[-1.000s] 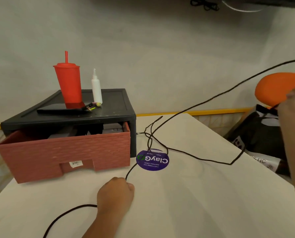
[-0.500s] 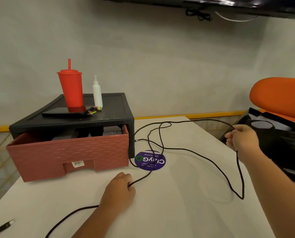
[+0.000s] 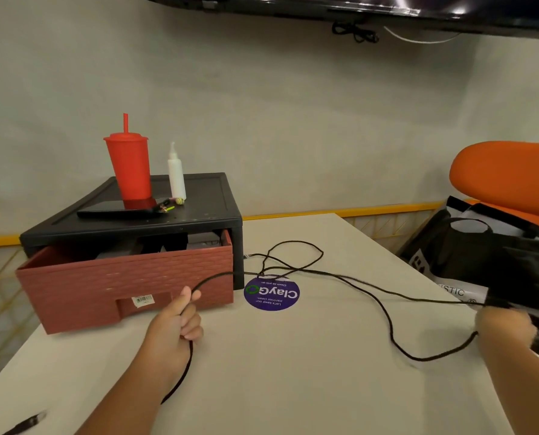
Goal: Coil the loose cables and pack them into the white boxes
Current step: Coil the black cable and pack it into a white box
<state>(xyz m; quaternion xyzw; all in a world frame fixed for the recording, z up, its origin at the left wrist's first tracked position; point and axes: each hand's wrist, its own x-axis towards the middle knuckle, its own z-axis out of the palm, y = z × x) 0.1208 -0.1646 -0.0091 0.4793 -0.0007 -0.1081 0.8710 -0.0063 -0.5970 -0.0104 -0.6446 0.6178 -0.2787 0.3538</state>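
Head view: a long, thin black cable [image 3: 185,370] with a dull, woven-looking surface sprawls over the pale tabletop [image 3: 293,387] in the middle and right of the frame. The left hand [image 3: 175,321], low and left of centre, is closed round it, thumb raised and pressing the cable against the curled fingers. From the bottom of the fist the cable drops toward the lower edge. From the thumb it arcs right, past the pink drawer [image 3: 127,284], into a loose, tangled loop just above the round purple sticker [image 3: 271,292]. Two strands run on to the right hand [image 3: 503,328] at the right edge, one drawn fairly straight, one sagging in a deep curve on the tabletop. That hand is blurred, but its fingers look curled about the cable. A dark plug end [image 3: 26,423] lies at the lower left corner; whether it belongs to this cable I cannot tell
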